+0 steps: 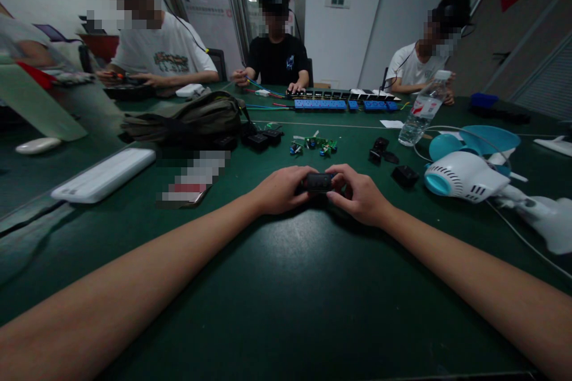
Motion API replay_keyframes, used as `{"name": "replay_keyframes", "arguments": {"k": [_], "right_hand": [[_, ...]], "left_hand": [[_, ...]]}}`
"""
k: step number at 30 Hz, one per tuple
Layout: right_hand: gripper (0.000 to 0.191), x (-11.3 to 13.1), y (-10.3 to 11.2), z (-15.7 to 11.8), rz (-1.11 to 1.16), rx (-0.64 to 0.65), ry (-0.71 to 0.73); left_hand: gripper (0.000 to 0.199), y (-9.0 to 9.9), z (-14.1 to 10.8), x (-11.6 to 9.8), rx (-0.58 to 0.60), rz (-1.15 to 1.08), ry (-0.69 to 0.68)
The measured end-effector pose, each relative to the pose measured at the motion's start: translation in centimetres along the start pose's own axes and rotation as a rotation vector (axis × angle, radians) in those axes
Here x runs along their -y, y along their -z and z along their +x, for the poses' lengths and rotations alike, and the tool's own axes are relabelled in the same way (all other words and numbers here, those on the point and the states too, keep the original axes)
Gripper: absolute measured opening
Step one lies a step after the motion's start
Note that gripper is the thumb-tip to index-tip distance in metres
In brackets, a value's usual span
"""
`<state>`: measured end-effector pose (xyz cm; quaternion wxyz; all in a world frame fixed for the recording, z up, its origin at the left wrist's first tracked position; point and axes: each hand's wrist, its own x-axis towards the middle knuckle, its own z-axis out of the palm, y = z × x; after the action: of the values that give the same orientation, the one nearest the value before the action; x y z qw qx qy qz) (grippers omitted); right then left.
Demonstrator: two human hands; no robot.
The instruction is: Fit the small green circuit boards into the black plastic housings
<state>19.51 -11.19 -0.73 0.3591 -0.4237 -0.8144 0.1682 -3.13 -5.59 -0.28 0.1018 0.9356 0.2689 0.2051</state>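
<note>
A small black case [319, 182] is held between my two hands, just above the green table [286, 286]. My left hand [284, 190] grips its left end with fingers and thumb. On the other end, the fingers and thumb of my right hand [360, 195] are closed in a pinch. Small green circuit boards with blue parts [315, 144] lie on the table beyond my hands. To their right sit black plastic pieces [379, 150] and a black block [404, 176].
On the left are a white power bank [107, 175], a phone [194, 181] and a dark bag [187, 119]. A bottle [424, 108] and a white and blue fan [467, 175] stand right. Several people sit beyond, near a row of blue modules [320, 105].
</note>
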Motion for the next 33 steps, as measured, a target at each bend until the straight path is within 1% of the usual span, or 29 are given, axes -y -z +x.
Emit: {"name": "replay_keyframes", "arguments": {"k": [17,33], "right_hand": [[0.034,0.01,0.02,-0.02,-0.005,-0.006,0.005],[0.033,0.07,0.01,-0.02,0.009,-0.003,0.003]], "left_hand": [[0.037,0.13,0.05,-0.11,0.016,0.004,0.016],[0.036,0.08,0.04,-0.11,0.007,0.002,0.015]]}}
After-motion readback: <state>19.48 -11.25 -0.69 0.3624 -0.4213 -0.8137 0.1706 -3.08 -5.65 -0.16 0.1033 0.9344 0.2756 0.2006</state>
